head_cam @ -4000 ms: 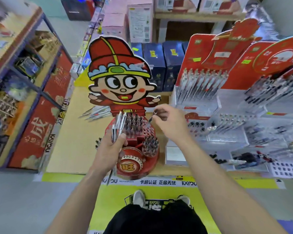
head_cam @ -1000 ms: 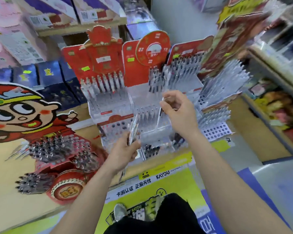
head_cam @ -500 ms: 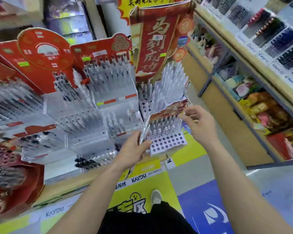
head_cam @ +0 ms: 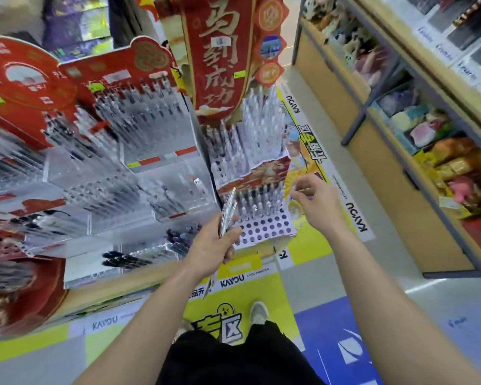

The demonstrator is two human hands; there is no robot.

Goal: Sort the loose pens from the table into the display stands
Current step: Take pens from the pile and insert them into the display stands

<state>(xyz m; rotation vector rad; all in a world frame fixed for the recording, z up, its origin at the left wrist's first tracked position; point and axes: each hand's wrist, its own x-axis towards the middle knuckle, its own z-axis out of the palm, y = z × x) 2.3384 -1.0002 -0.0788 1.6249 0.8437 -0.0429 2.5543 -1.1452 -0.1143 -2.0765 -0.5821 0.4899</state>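
Note:
My left hand (head_cam: 215, 245) grips a bundle of clear pens (head_cam: 228, 208) that point up, just left of a white perforated display stand (head_cam: 264, 230) at the table's right end. The stand's front rows of holes are bare. Behind them stands a row of pens (head_cam: 257, 201), and a higher tier holds clear pens (head_cam: 261, 120). My right hand (head_cam: 315, 202) hovers at the right end of that lower row with thumb and fingertips pinched together, seemingly on a thin pen that blurs into the row.
Clear acrylic pen stands (head_cam: 161, 151) with red backboards fill the table to the left. A red banner (head_cam: 220, 56) rises behind the white stand. Dark pens (head_cam: 125, 259) lie near the table's front edge (head_cam: 117, 287). A red round stand (head_cam: 20, 290) sits lower left and shelving (head_cam: 400, 162) stands to the right.
My view has swung right, from the red cartoon stand to the white perforated stand. My right hand carried a pen there and dropped to the lower row. My left hand keeps its bundle.

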